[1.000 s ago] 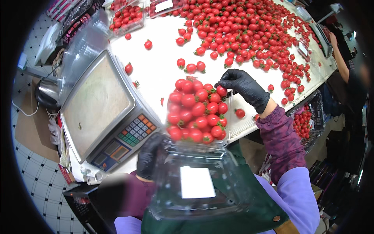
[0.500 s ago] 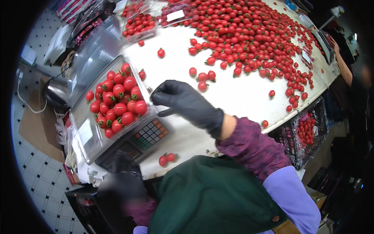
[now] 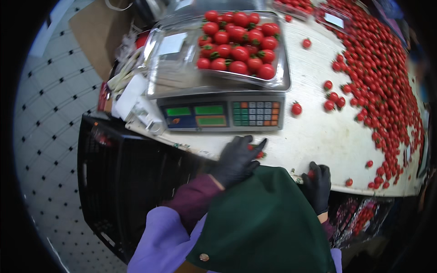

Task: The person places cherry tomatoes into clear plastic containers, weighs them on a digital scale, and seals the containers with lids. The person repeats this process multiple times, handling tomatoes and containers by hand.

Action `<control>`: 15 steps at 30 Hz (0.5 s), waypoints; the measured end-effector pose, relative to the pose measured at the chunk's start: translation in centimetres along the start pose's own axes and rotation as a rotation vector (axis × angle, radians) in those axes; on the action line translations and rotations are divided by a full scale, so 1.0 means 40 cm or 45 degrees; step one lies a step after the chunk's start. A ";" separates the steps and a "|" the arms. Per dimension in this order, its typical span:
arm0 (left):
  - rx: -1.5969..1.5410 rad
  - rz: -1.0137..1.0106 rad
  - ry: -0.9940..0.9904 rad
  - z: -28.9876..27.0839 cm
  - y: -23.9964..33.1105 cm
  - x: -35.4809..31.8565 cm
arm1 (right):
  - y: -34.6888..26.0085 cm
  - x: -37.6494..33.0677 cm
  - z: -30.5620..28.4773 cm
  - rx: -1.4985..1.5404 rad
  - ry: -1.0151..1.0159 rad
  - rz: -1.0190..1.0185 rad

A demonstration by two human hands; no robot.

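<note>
My left hand (image 3: 236,159), in a black glove, is at the table's front edge with thumb and fingers closed around cherry tomatoes (image 3: 260,154). They are partly hidden by the fingers. Farther right along the same edge, my right hand (image 3: 317,184), also gloved in black, has its fingers curled around a cherry tomato (image 3: 311,174). Beyond my left hand stands a digital scale (image 3: 223,112) with lit green displays and a keypad. On its pan rests a clear plastic box (image 3: 276,82) heaped with cherry tomatoes (image 3: 239,43), its lid laid open.
A large spread of cherry tomatoes (image 3: 387,68) covers the table's right side, with several loose ones nearer the scale. Filled clear boxes (image 3: 291,9) stand at the back. Dark crates (image 3: 141,182) sit below the front edge. Papers (image 3: 132,95) lie left of the scale.
The view has swung left. My right hand has left the box's side for the front edge, where it holds a cherry tomato. My left hand has come up onto the tomatoes before the scale.
</note>
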State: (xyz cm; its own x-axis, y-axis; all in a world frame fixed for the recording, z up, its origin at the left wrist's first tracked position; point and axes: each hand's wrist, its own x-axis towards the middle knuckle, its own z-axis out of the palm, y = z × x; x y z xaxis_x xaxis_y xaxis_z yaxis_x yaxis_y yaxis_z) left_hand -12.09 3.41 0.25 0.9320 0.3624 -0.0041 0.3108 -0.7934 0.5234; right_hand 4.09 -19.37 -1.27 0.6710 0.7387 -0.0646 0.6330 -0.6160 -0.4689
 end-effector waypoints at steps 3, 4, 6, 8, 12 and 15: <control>0.045 0.125 0.059 0.079 0.001 0.023 | -0.033 0.025 0.016 0.306 -0.035 -0.022; 0.026 0.106 0.010 0.087 0.007 0.027 | -0.043 0.035 0.020 0.447 -0.054 -0.026; -0.087 0.091 0.039 0.092 0.014 0.026 | -0.074 0.058 0.010 0.817 -0.179 0.146; -0.237 0.085 0.082 0.076 0.030 0.023 | -0.107 0.087 0.004 1.333 -0.323 0.394; -0.391 0.045 0.077 0.041 0.072 0.031 | -0.173 0.115 -0.014 1.773 -0.695 0.665; -0.486 0.098 0.111 0.073 0.075 0.030 | -0.171 0.097 0.038 1.835 -0.681 0.544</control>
State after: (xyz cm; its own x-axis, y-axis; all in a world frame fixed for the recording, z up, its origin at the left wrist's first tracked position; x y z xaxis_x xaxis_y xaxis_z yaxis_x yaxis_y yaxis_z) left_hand -9.49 0.02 -0.67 0.9254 0.3623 0.1110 0.1339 -0.5867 0.7986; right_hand 1.79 -11.86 0.36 0.2923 0.7852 -0.5459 -0.6435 -0.2608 -0.7196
